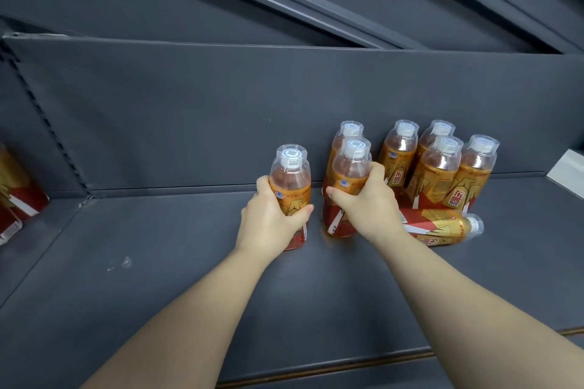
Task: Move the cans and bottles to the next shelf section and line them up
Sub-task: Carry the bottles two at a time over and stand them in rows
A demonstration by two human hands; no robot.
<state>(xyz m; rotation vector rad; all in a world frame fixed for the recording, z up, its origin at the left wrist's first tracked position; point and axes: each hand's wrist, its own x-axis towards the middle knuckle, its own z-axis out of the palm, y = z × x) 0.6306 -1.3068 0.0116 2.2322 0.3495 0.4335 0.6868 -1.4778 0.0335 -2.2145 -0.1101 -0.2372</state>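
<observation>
Several orange drink bottles with gold and red labels and clear caps stand on a dark grey shelf. My left hand is wrapped around one upright bottle standing apart at the left of the group. My right hand grips a second upright bottle just to its right. Behind that one stands another bottle. Further right is a cluster of upright bottles against the back wall. One bottle lies on its side behind my right wrist.
More gold and red bottles sit in the neighbouring section at the far left, beyond the perforated upright. A white tag sticks out at the right edge. The shelf's front lip runs below my forearms.
</observation>
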